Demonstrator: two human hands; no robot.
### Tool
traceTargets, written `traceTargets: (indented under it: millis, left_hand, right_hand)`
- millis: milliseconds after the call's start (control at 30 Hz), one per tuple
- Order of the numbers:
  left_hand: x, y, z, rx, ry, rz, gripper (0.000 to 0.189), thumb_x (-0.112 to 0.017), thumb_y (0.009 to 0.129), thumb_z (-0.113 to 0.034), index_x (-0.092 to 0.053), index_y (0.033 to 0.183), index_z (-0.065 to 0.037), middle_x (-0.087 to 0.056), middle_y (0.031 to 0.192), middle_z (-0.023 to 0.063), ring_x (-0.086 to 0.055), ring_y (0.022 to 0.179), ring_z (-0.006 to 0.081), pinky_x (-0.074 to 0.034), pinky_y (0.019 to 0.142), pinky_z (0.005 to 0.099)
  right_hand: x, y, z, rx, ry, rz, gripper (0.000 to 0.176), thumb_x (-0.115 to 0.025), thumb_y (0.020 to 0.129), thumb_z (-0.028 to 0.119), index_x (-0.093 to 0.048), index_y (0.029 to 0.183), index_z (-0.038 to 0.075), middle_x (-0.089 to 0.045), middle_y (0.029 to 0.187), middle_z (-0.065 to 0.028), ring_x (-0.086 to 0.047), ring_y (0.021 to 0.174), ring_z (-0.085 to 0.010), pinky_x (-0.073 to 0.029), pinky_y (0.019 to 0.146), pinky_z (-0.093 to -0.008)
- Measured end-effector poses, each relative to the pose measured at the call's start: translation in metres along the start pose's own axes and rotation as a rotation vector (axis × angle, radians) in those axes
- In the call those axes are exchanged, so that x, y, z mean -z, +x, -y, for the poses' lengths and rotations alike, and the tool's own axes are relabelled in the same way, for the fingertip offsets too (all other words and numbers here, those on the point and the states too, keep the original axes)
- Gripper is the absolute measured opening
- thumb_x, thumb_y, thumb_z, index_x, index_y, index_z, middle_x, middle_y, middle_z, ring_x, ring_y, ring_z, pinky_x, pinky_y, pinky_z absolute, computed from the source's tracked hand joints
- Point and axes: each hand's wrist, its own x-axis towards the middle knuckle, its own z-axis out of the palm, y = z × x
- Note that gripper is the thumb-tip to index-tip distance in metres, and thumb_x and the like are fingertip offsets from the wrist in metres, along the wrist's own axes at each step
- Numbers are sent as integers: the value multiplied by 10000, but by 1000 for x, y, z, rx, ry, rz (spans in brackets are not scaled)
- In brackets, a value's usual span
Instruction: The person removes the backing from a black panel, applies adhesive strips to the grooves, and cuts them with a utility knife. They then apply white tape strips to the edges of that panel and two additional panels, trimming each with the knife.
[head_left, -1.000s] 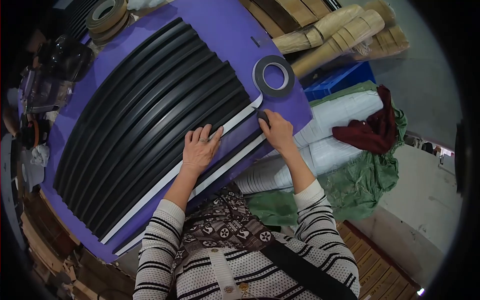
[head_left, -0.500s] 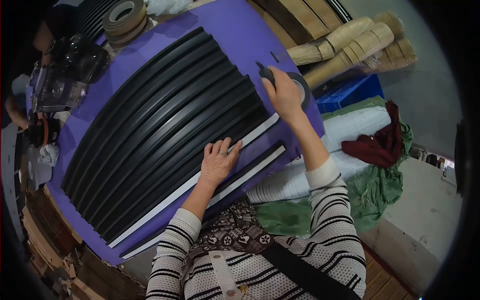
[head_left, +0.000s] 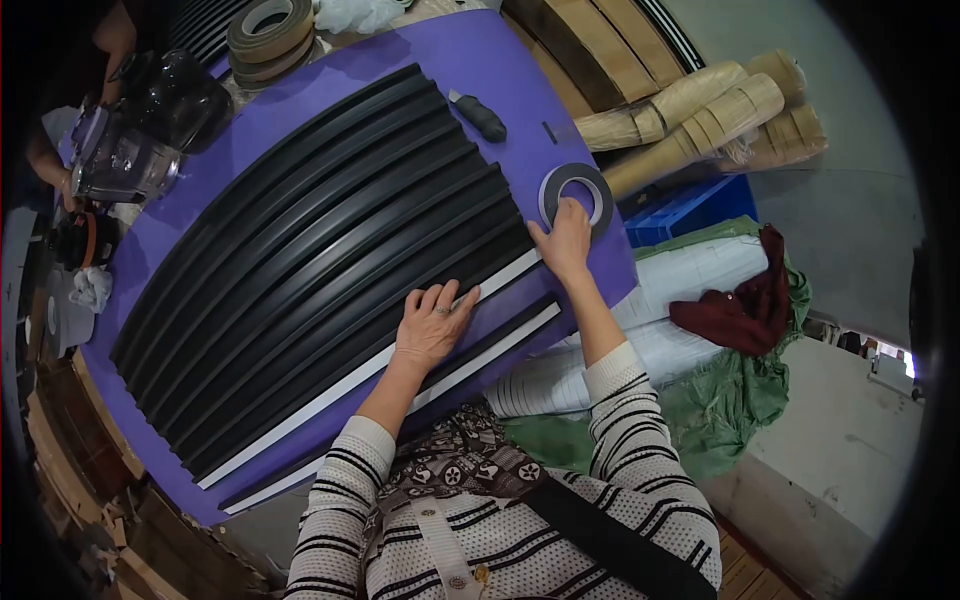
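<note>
Purple counter, black ribbed strips in the middle, both my hands at their right-hand part

Packed side by side, the black ribbed strips cover most of the counter, and I place everything else by them. Along their edge nearest me runs a long white strip. My left hand lies palm down across that edge, fingers slightly spread and bent, pressing on top with no grip around anything. My right hand is just beyond their right end, at the tape roll, which lies flat on the counter. Its fingers are bent over the roll's near side and the thumb sits apart, near the white strip's end; I can't tell how firmly they have hold of it.

A dark-handled cutter lies loose just beside the strips' upper right corner. On my side of them, a separate black-and-white strip runs roughly parallel. Well off to their right are wrapped tan rolls, a blue crate and a dark red cloth on white rolls. Beyond their upper left sit brown tape rolls and a dark jar, with another person's arm farther left.
</note>
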Motion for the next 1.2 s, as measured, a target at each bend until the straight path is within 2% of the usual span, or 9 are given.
traceTargets:
  millis: [100, 233, 400, 500, 767, 833, 933, 1000, 1200]
  left_hand:
    - [0, -1, -1, -10, 34, 26, 422, -564, 719, -231, -456, 1127, -227, -424, 1043, 28, -427, 918, 167, -334, 781, 333]
    - [0, -3, -3, -14, 51, 50, 429, -563, 720, -243, -449, 1133, -225, -424, 1046, 40, -428, 930, 181, -331, 789, 345]
    - [19, -14, 10, 64, -290, -97, 321, -580, 703, -197, -503, 997, -96, -476, 978, 114, -469, 901, 256, -367, 759, 381]
    - [66, -90, 45, 363, -114, -159, 209, -579, 706, -167, -525, 874, -56, -499, 865, 101, -478, 833, 247, -374, 716, 370]
    - [95, -212, 70, 731, 32, -77, 98, -554, 735, -126, -508, 720, -40, -491, 735, 106, -462, 721, 280, -374, 649, 376]
    - [92, -213, 68, 791, -4, -41, 99, -556, 734, -128, -513, 727, -39, -493, 745, 114, -466, 726, 280, -376, 643, 372]
    - [100, -214, 60, 799, -97, -96, 128, -554, 743, -152, -522, 765, -30, -499, 768, 121, -475, 723, 269, -386, 635, 357]
    - [120, -202, 56, 736, -177, -216, 160, -551, 755, -173, -526, 795, -20, -503, 782, 120, -482, 716, 258, -393, 634, 345]
    - [155, -187, 43, 1098, -1636, -878, 216, -514, 831, -156, -492, 1001, -24, -521, 818, 21, -491, 701, 76, -413, 635, 207]
  right_hand:
    - [-2, 13, -17, -182, 130, 74, 458, -641, 683, 209, -450, 1001, -60, -542, 896, -188, -521, 871, -309, -405, 782, -388]
    - [117, 42, 1, -363, 1255, -610, 186, -562, 770, 72, -449, 901, 4, -570, 801, -100, -542, 714, -114, -426, 638, -233]
    - [107, -15, 82, 122, 560, 294, 243, -609, 657, 92, -489, 848, 2, -559, 750, -107, -544, 684, -237, -421, 611, -327]
    - [50, -65, 111, 587, 319, 274, 324, -617, 566, 65, -497, 861, 5, -523, 794, -154, -500, 761, -336, -400, 669, -394]
    - [41, -72, 101, 454, -34, 633, 422, -632, 583, 107, -483, 961, -9, -535, 778, -194, -508, 751, -364, -406, 651, -401]
    - [58, -68, 116, 393, 87, 485, 398, -631, 640, 118, -476, 978, -25, -552, 793, -181, -544, 733, -299, -428, 647, -338]
    - [63, -79, 173, -42, 1020, 484, 358, -573, 744, 107, -443, 1063, 6, -554, 798, -60, -507, 749, -100, -413, 679, -234]
    - [55, -100, 232, -163, 1574, 539, 413, -549, 740, 77, -414, 1124, 8, -552, 842, -41, -504, 788, -115, -368, 804, -254]
    - [40, -169, 352, -119, 1803, 594, 659, -631, 717, 133, -269, 1263, 64, -518, 1074, -92, -504, 932, -167, -389, 837, -290]
